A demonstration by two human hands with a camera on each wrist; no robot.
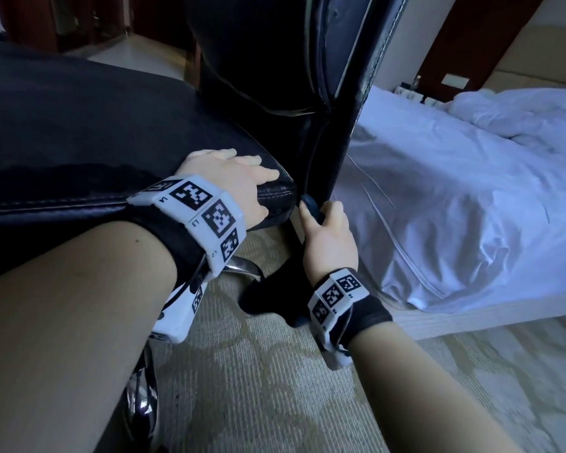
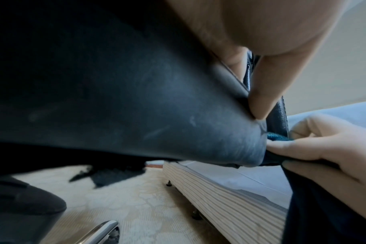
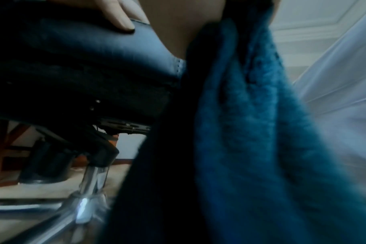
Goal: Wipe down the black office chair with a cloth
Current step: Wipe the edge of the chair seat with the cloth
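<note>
Black office chair seat [image 1: 79, 132] at left, cut off by the frame, left hand [image 1: 232, 178] flat on its rear corner, fingers straight, right hand [image 1: 329, 237] gripping dark blue cloth [image 3: 251, 132] at the backrest base [image 1: 327, 178], cloth mostly hidden from above, white bed [image 1: 471, 191] at right.

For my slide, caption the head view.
Left hand braces the chair seat while right hand wipes its corner with a cloth.

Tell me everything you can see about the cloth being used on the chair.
The cloth is dark teal-blue and fuzzy, like terry or microfibre. The right hand grips its bunched top and presses it against the back corner of the black chair seat, where the seat meets the backrest. The rest hangs loose below the hand in soft folds. It touches nothing else that I can see.
</note>
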